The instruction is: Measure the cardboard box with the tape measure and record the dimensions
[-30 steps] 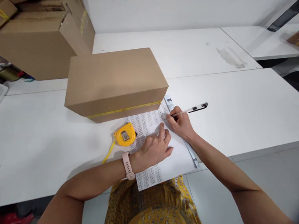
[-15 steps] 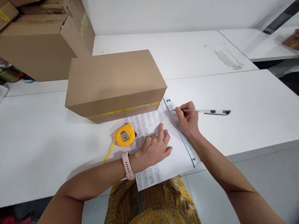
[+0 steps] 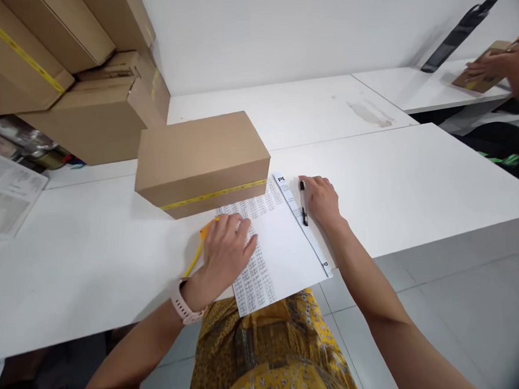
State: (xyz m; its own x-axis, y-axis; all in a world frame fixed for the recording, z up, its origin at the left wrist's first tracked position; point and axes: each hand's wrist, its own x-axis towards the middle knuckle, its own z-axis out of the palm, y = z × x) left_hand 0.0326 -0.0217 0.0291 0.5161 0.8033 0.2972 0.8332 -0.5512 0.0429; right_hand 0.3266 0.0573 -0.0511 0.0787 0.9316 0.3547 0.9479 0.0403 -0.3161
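My left hand (image 3: 227, 248), with a pink watch band (image 3: 184, 303) at the wrist, lies palm down over a yellow tape measure (image 3: 206, 228). Most of the case is hidden beneath it; the thumb is spread from the fingers. A strip of yellow tape (image 3: 194, 262) runs out below. Beside my right hand (image 3: 323, 201), a clear pen with black ends (image 3: 304, 204) rests on the printed letterhead sheet (image 3: 291, 196). That hand is on the table side of the pen, its fingers loosely bent and empty. A sheet of handwritten lines (image 3: 283, 245) overlaps the letterhead.
A closed cardboard box (image 3: 200, 154) with a yellow tape-like stripe stands behind the papers. Larger cartons (image 3: 94, 116) are stacked at the back left. At the far right, another person's hand (image 3: 503, 65) is on a small box (image 3: 480, 81), near a dark bottle (image 3: 458, 36).
My right hand has let go of the pen, which now lies on the letterhead. My left hand has moved left from the handwritten sheet onto the tape measure. The view has shifted.
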